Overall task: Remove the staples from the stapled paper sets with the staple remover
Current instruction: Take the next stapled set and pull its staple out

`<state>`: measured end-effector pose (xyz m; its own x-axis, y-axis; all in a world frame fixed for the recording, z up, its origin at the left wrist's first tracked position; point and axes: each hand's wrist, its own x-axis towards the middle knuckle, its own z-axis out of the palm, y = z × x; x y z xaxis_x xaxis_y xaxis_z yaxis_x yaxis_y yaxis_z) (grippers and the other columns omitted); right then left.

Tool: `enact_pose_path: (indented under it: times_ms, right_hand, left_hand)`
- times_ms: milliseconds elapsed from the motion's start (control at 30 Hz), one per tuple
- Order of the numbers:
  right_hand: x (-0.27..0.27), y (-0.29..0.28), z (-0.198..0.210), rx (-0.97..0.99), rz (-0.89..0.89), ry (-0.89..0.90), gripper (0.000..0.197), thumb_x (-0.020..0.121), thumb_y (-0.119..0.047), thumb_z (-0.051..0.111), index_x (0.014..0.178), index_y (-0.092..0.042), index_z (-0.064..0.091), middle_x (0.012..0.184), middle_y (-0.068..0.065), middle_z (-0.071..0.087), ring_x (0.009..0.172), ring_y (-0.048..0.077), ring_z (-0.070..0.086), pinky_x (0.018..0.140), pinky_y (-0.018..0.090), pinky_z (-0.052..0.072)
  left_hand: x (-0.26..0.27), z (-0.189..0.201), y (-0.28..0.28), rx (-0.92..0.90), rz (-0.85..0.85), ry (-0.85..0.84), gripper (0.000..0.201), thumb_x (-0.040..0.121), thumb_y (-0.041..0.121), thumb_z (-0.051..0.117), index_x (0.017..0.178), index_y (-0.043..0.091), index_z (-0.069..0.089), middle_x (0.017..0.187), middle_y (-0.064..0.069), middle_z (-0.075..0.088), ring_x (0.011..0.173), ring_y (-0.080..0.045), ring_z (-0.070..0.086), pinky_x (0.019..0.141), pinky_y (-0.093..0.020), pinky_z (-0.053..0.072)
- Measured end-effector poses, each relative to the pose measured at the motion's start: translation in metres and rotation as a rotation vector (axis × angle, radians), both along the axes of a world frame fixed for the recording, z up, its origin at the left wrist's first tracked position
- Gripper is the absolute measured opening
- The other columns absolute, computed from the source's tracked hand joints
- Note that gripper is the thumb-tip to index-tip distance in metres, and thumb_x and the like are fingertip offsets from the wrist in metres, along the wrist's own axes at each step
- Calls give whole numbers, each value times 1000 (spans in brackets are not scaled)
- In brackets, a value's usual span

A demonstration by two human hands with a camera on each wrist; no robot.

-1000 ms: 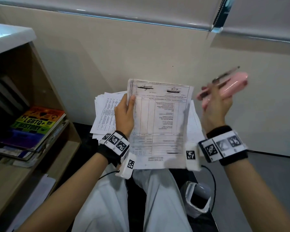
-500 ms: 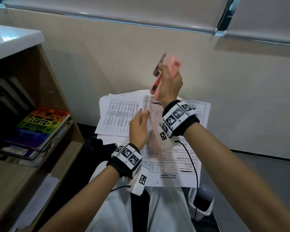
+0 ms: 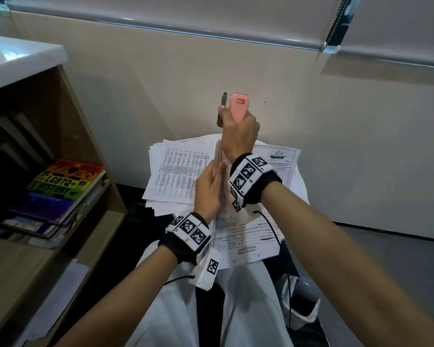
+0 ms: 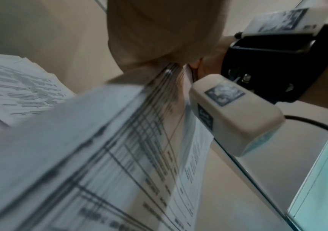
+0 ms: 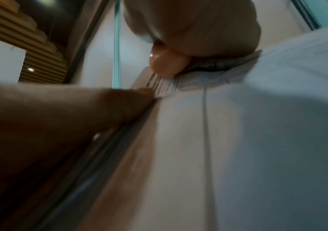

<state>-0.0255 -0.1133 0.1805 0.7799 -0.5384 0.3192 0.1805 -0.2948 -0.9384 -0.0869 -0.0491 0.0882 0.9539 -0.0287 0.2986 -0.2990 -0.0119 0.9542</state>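
Note:
A stapled paper set (image 3: 251, 234) with printed tables lies in front of me on a pile of loose sheets (image 3: 176, 176). My left hand (image 3: 208, 191) pinches the set's left edge and lifts its sheets; in the left wrist view the lifted pages (image 4: 99, 156) fan out, blurred. My right hand (image 3: 238, 136) grips the pink staple remover (image 3: 238, 106) upright over the set's far end, its metal blade standing up beside the pink body. In the right wrist view the remover's pink lower end (image 5: 165, 62) meets the paper edge (image 5: 238, 140). No staple is visible.
A wooden shelf (image 3: 105, 196) at the left holds a stack of books (image 3: 63, 189). The beige wall (image 3: 336, 146) rises close behind the papers. A small bin with a liner (image 3: 301, 304) stands by my right knee. A cable (image 3: 273, 229) hangs from my right wrist.
My right hand swung the staple remover from the right side over to the far end of the paper set. The left hand shifted right and raised the set's edge.

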Motion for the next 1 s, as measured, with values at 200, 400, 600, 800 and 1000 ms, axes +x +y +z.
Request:
enact_pose_path:
  times_ms: [200,400,600,800,1000]
  right_hand:
    - [-2,-20,8,42,-27,9,28,81,-46,62,76,-19,65,67,-5,62,70,12,58,70,28,44]
    - [-28,-91,-8,280,-149,-14,47,71,-34,72,110,-18,52,116,12,54,107,29,52,95,38,41]
    - [-96,-137,-64,561,507,252,21,66,-17,50,77,-7,64,70,8,64,60,25,60,57,30,51]
    - [-94,-161,-95,485,356,507,13,81,-11,51,82,-6,63,74,11,60,58,23,56,51,28,49]
    - [-30,-204,-96,277,67,624,5,77,-11,60,75,-7,58,69,9,55,60,23,52,57,30,44]
  left_hand:
    - [-2,-20,15,-68,-242,135,50,83,10,69,129,16,50,124,0,63,115,-13,61,94,-34,52]
    - [14,-31,43,-74,-160,248,65,83,23,71,139,19,38,136,1,55,124,-15,54,106,-48,43]
    - [30,-24,43,-189,-333,351,79,75,31,76,141,18,35,137,-3,55,128,-22,51,108,-53,38]
    - [41,-31,24,-40,-182,378,55,73,-1,77,119,11,48,109,-7,66,91,-24,68,76,-39,59]
    - [78,-59,61,392,246,340,37,74,2,75,105,4,56,102,-13,60,89,-27,60,76,-35,49]
